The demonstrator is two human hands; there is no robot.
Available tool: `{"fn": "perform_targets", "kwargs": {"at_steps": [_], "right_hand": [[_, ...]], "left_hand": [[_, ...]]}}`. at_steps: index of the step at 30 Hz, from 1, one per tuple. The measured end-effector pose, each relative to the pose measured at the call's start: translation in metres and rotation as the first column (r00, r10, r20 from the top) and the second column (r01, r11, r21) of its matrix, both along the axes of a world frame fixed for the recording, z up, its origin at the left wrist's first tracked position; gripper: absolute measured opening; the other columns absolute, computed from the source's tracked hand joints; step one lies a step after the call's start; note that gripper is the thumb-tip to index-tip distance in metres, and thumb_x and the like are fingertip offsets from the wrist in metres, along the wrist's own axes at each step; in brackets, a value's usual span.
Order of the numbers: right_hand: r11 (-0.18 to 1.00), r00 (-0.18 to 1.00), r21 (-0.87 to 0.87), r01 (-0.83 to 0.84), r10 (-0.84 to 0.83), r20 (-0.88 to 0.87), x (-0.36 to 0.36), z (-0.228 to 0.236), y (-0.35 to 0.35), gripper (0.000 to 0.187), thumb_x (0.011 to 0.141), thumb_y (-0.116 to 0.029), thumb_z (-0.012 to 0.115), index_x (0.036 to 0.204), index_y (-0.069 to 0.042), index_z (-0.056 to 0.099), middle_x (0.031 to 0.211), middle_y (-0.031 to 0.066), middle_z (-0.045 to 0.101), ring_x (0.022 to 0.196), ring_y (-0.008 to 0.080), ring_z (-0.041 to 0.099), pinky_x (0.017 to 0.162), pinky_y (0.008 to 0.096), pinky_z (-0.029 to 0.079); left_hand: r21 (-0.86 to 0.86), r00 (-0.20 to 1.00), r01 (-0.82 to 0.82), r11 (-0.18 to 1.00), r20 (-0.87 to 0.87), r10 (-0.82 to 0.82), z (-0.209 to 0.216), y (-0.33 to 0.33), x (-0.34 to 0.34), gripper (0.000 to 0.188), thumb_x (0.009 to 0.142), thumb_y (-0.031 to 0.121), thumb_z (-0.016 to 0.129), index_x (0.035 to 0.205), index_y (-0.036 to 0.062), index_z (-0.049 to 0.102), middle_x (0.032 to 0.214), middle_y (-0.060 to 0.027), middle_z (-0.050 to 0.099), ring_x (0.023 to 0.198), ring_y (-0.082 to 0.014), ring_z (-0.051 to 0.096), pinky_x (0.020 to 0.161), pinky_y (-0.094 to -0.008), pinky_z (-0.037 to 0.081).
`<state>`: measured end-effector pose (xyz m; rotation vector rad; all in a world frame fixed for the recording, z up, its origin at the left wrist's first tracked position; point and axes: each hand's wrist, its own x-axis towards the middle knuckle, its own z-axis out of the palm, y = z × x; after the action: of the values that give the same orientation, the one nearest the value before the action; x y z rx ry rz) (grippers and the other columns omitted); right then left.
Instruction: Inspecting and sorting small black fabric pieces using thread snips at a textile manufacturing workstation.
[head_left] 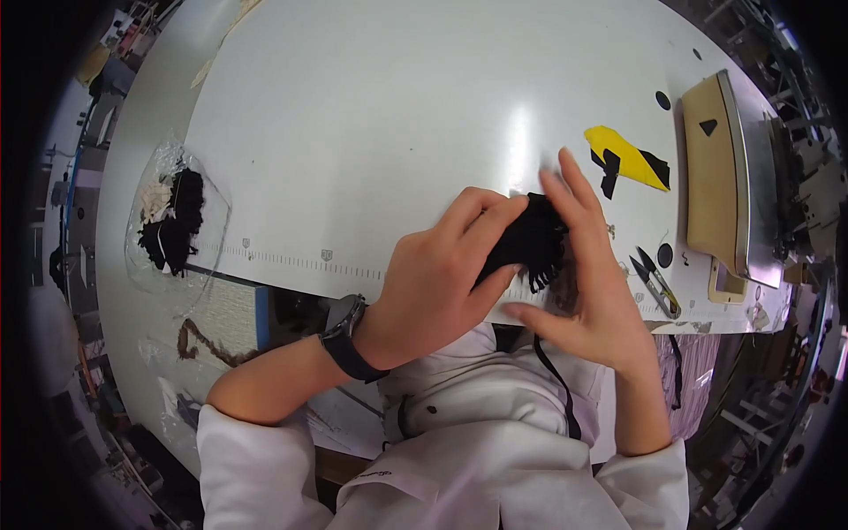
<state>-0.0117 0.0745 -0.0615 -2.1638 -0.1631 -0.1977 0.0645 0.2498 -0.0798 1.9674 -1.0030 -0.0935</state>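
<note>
My left hand [442, 256], with a dark watch on its wrist, grips a bunch of black fringed material [521, 238] between thumb and fingers. Loose strands hang from the right end of the bunch, just above the near edge of the white table. My right hand [587, 274] is beside that fringed end with thumb and fingers spread apart, and it holds nothing. Its fingertips are slightly blurred. Most of the bunch's left part is hidden behind my left hand.
Thread snips [655, 284] lie right of my right hand. Beyond them are a yellow-and-black fabric piece [629, 159] and a beige machine [715, 177]. At left, a clear plastic bag [146, 234] holds black and cream bundles. Ruler marks [291, 259] follow the white table's near edge.
</note>
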Motion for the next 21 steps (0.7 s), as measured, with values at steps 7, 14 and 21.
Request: {"fn": "perform_targets", "kwargs": {"at_steps": [7, 14, 21], "right_hand": [[0.992, 0.993, 0.082, -0.1, 0.104, -0.051, 0.039, 0.006, -0.012, 0.055, 0.073, -0.003, 0.069, 0.125, -0.003, 0.051, 0.115, 0.0136, 0.057, 0.106, 0.0291, 0.059, 0.091, 0.0349, 0.047], [0.985, 0.985, 0.033, -0.171, 0.17, 0.034, 0.066, 0.008, -0.004, 0.052, 0.075, -0.006, 0.072, 0.123, -0.003, 0.051, 0.115, 0.0128, 0.058, 0.106, 0.0296, 0.059, 0.093, 0.0357, 0.048], [0.985, 0.986, 0.059, -0.16, 0.157, 0.055, 0.067, 0.002, -0.006, 0.034, 0.078, -0.003, 0.071, 0.108, -0.002, 0.054, 0.101, 0.0092, 0.059, 0.096, 0.0202, 0.058, 0.086, 0.0319, 0.048]], "left_hand": [[-0.041, 0.97, -0.149, 0.988, -0.198, 0.138, 0.008, 0.006, 0.016, 0.044, 0.073, -0.004, 0.073, 0.114, 0.0038, 0.06, 0.081, -0.001, 0.053, 0.059, -0.0063, 0.04, 0.052, -0.0228, 0.035], [-0.068, 0.919, -0.25, 0.966, -0.332, 0.214, 0.007, 0.01, 0.032, 0.042, 0.072, -0.004, 0.074, 0.111, 0.0031, 0.062, 0.068, 0.0065, 0.044, 0.056, -0.0014, 0.032, 0.05, -0.0213, 0.029], [-0.144, 0.974, -0.187, 0.972, -0.155, 0.164, -0.003, 0.009, 0.035, 0.043, 0.074, -0.002, 0.076, 0.115, 0.0008, 0.061, 0.088, 0.002, 0.056, 0.055, -0.0023, 0.031, 0.049, -0.0203, 0.028]]}}
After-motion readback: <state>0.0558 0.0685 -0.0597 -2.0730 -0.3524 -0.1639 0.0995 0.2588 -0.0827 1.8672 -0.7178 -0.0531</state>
